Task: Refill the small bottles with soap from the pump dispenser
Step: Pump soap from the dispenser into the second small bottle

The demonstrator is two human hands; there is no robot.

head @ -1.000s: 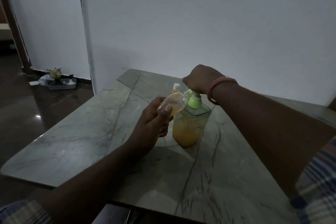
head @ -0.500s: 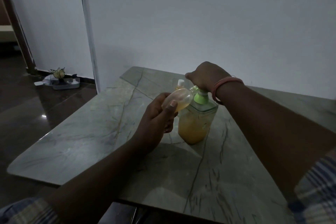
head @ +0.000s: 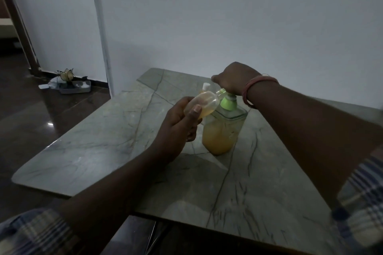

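Observation:
A clear pump dispenser [head: 221,132] with orange soap and a green collar stands on the marble table [head: 99,145]. My right hand [head: 234,79] is closed over its pump head, which is hidden under the fingers. My left hand [head: 178,128] holds a small clear bottle [head: 204,103] tilted, its mouth against the green spout; some orange soap lies in its lower side. A second small bottle with a white cap [head: 205,86] stands just behind, mostly hidden.
A white wall rises close behind the table. On the dark floor at the left lies a grey tray with small items [head: 71,86] beside a doorway. The table's near edge runs close to my body.
The pump head under my right hand sits slightly higher than a second ago. The small bottle stays at the spout. My view has shifted a little.

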